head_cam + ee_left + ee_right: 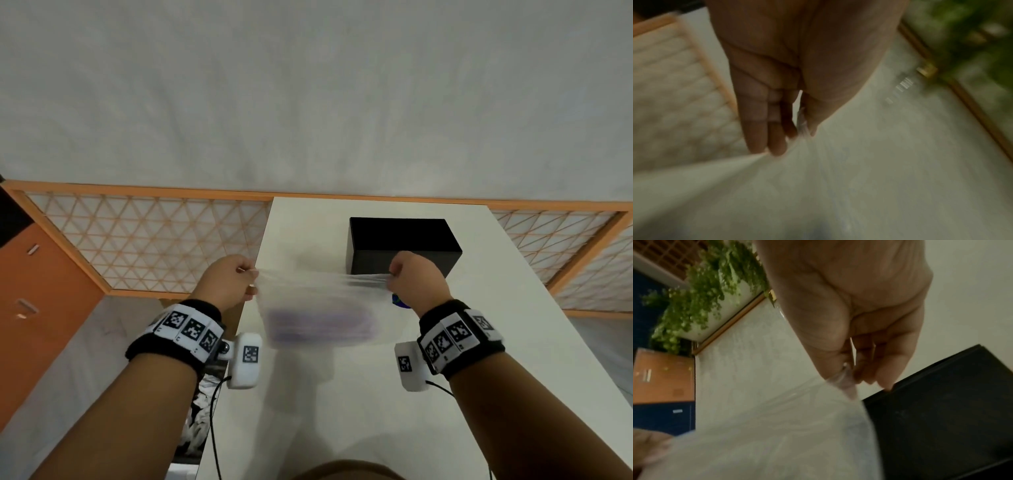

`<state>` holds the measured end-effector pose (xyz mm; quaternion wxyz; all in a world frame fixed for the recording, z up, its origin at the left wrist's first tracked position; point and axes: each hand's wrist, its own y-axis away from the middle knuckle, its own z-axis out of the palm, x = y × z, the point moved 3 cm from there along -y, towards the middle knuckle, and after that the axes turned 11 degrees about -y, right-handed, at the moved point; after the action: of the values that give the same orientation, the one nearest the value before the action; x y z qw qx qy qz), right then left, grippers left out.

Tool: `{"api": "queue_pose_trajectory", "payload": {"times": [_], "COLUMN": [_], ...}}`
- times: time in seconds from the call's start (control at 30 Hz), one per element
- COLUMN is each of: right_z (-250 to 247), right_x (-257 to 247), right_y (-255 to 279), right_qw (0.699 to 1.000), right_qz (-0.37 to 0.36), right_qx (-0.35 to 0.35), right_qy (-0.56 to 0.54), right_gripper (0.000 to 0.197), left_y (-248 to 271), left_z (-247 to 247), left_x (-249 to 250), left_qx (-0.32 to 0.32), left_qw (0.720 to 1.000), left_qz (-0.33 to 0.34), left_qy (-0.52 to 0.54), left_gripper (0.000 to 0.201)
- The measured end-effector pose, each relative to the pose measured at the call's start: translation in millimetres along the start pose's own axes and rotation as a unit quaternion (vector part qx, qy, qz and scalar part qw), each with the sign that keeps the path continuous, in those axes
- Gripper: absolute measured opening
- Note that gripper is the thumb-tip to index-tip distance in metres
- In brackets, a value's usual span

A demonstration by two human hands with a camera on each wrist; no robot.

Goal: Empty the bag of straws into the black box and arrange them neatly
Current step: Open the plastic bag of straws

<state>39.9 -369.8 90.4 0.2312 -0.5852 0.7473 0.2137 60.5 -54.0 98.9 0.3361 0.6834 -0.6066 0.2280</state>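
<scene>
A clear plastic bag (pixel 322 308) hangs in the air above the white table (pixel 376 411), stretched taut between both hands. Blurred purple straws (pixel 318 325) lie across its bottom. My left hand (pixel 229 281) pinches the bag's left top edge (pixel 801 128) between thumb and fingers. My right hand (pixel 414 277) pinches the right top edge (pixel 842 379) the same way. The black box (pixel 400 243) stands on the table just beyond the bag, close behind my right hand, and shows as a dark block (pixel 941 410) in the right wrist view. The bag is motion-blurred.
A wooden lattice railing (pixel 147 240) runs behind and on both sides of the table. An orange cabinet (pixel 37 308) stands to the left. A small blue-green object (pixel 399 301) lies on the table under the bag's right corner. Green plants (pixel 701 293) hang beyond the table.
</scene>
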Motion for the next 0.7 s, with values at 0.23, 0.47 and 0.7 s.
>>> {"api": "queue_pose_trajectory", "payload": {"times": [0.23, 0.47, 0.7], "right_z": [25, 40, 45], "right_x": [7, -2, -17], "right_y": [4, 3, -7], "right_qw": [0.812, 0.528, 0.985], "right_qz": [0.183, 0.252, 0.018], "right_qx": [-0.101, -0.138, -0.006], "right_qy": [-0.546, -0.799, -0.172], "right_gripper": [0.017, 0.02, 0.006], "left_y": [-8, -11, -16], "left_z": [19, 30, 43], "left_x": [-15, -22, -13], "left_qx": [-0.034, -0.026, 0.002], "left_qw": [0.82, 0.755, 0.997], "left_qz": [-0.219, -0.269, 0.004], "left_qy": [0.528, 0.597, -0.071], "left_gripper": [0.021, 0.023, 0.025]}}
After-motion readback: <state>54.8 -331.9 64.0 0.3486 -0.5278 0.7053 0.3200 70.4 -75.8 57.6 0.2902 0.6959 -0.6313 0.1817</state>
